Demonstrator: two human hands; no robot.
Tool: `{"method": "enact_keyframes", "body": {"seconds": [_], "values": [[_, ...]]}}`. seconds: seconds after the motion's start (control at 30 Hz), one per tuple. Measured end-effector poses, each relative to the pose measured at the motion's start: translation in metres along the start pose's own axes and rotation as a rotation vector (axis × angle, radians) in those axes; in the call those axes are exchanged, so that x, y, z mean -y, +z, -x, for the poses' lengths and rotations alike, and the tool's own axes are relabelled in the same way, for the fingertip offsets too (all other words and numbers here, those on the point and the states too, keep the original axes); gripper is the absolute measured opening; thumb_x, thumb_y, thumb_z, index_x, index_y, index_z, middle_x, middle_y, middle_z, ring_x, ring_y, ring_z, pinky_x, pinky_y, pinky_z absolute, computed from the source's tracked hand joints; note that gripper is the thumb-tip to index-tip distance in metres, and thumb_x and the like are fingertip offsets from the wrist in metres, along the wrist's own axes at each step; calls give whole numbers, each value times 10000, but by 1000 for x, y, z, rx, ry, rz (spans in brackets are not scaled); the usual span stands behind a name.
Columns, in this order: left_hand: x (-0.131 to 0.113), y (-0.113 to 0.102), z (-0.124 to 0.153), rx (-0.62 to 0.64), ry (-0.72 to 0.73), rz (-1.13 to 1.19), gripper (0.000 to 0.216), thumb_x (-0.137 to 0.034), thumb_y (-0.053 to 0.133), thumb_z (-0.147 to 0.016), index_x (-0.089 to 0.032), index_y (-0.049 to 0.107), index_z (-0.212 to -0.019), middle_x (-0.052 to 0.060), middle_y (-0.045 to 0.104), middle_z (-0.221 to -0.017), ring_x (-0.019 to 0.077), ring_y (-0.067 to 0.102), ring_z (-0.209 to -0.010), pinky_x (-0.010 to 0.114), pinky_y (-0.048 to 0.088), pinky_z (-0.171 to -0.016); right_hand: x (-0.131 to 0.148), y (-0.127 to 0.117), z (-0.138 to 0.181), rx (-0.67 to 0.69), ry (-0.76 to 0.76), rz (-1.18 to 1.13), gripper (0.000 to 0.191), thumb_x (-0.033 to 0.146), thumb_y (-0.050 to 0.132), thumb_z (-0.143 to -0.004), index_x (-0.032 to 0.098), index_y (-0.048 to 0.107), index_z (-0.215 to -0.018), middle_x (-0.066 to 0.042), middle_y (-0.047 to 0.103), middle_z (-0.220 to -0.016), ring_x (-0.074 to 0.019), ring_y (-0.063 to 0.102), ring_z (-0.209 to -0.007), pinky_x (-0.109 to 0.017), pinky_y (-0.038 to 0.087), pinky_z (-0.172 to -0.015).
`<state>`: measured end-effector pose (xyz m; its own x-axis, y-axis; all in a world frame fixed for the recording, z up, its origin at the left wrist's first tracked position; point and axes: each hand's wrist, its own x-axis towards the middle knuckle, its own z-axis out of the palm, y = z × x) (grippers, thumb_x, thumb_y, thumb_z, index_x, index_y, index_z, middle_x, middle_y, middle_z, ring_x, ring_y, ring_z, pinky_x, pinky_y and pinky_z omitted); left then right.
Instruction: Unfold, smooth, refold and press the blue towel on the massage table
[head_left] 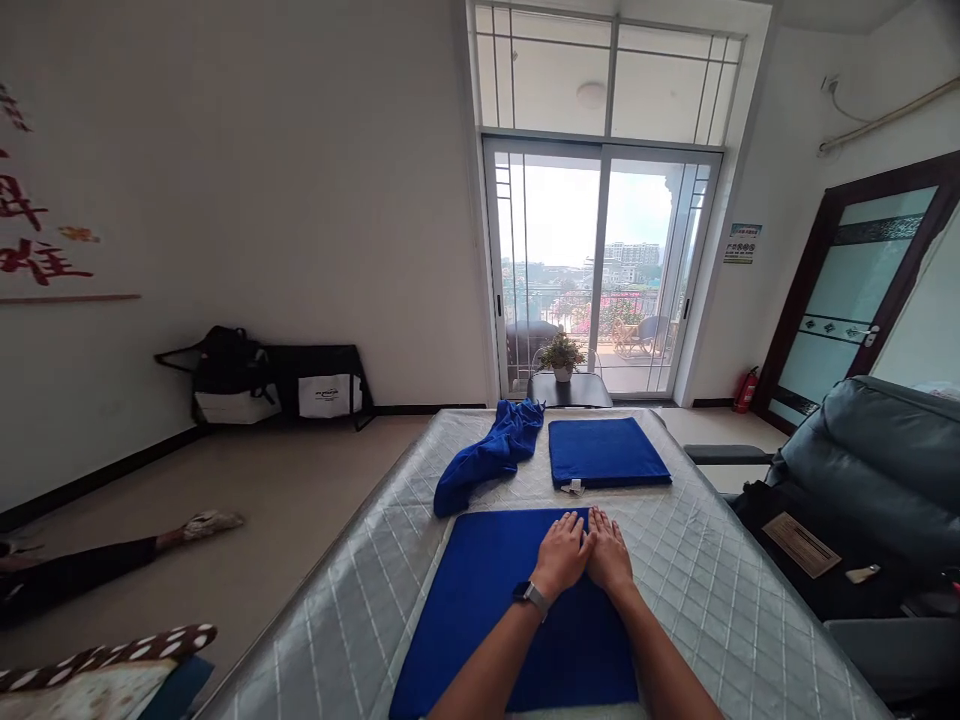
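Observation:
A blue cloth (465, 590) is spread flat on the quilted mattress surface (352, 590) in front of me. My left hand (562, 550), with a watch on its wrist, rests palm down on the cloth's far right part. Beside it my right hand (609, 548) lies flat along the cloth's right edge. Both sets of fingers are stretched out, and the hands touch near the thumbs. Beyond them sits a neatly folded blue cloth (607, 450) with a white tag (574, 487) at its near edge. To its left lies a crumpled blue cloth (491, 455).
A dark leather armchair (877, 460) stands close on the right, with a brown card on it. Someone's outstretched leg (112, 555) shows on the left. A small table with a potted plant (562, 355) stands past the mattress, before sliding glass doors. Bags rest on a black rack (322, 365).

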<state>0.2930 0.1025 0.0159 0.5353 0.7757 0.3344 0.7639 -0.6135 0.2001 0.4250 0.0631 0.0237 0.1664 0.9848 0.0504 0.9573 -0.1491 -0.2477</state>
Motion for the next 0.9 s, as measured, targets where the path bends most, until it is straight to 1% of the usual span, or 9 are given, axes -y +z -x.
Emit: {"method": "enact_keyframes", "body": {"seconds": [0.1,0.2,0.27,0.37,0.53,0.63,0.7,0.77,0.9], "values": [[-22,14,-10,19,10,37,568,-446,236,-1044,-178,498,-1471,152,529,-1518,247,439,-1441,453,368,-1172,-2,-1,2,12,-18,22,650,218,287,-961,113,223,-1599,-54,169,-1672,-175,120,-1543,-346,36,-1234],[-17,16,-6,18,-34,42,605,-472,198,-1041,-178,457,-1502,137,486,-1554,254,391,-1471,469,325,-1202,-1,-2,1,13,-23,35,635,242,258,-979,102,222,-1598,-61,180,-1669,-177,135,-1541,-350,52,-1235],[0,12,1,17,-68,30,635,-519,199,-1031,-186,437,-1516,123,465,-1571,263,368,-1484,482,304,-1215,0,-3,-1,10,-16,35,631,295,231,-1000,84,221,-1595,-79,199,-1662,-187,147,-1539,-363,58,-1237],[36,2,14,18,-125,-6,684,-573,199,-1016,-174,406,-1532,123,448,-1580,270,351,-1493,496,293,-1220,2,-3,-2,4,1,26,647,365,218,-1013,81,221,-1594,-91,214,-1657,-196,156,-1538,-376,52,-1238],[105,-20,40,13,-250,-84,734,-602,191,-1005,-132,405,-1527,143,441,-1579,278,356,-1490,500,289,-1218,3,-3,-2,3,17,10,653,389,208,-1012,109,204,-1602,-71,211,-1659,-182,149,-1539,-375,53,-1239],[140,-32,57,-3,-317,-119,744,-595,196,-1005,-102,417,-1515,165,439,-1575,292,371,-1481,503,290,-1214,3,-3,-2,4,19,18,657,392,206,-1010,106,207,-1601,-72,205,-1661,-183,146,-1539,-376,53,-1238],[156,-39,68,-22,-351,-136,747,-593,196,-1004,-94,416,-1514,174,437,-1575,299,379,-1476,504,296,-1209,4,-4,-1,6,19,27,658,393,202,-1009,105,209,-1600,-70,200,-1662,-183,146,-1540,-377,52,-1238],[166,-43,76,-42,-372,-146,751,-598,198,-1003,-94,413,-1516,177,438,-1574,305,383,-1473,503,306,-1203,5,-5,-1,8,19,37,659,392,199,-1008,103,208,-1600,-68,198,-1662,-184,149,-1539,-378,55,-1238],[170,-46,81,-70,-384,-150,751,-583,212,-1006,-63,414,-1508,187,442,-1570,304,378,-1475,482,305,-1206,7,-8,1,9,23,56,659,389,190,-1009,99,199,-1600,-72,202,-1662,-182,155,-1538,-377,62,-1237]]}}
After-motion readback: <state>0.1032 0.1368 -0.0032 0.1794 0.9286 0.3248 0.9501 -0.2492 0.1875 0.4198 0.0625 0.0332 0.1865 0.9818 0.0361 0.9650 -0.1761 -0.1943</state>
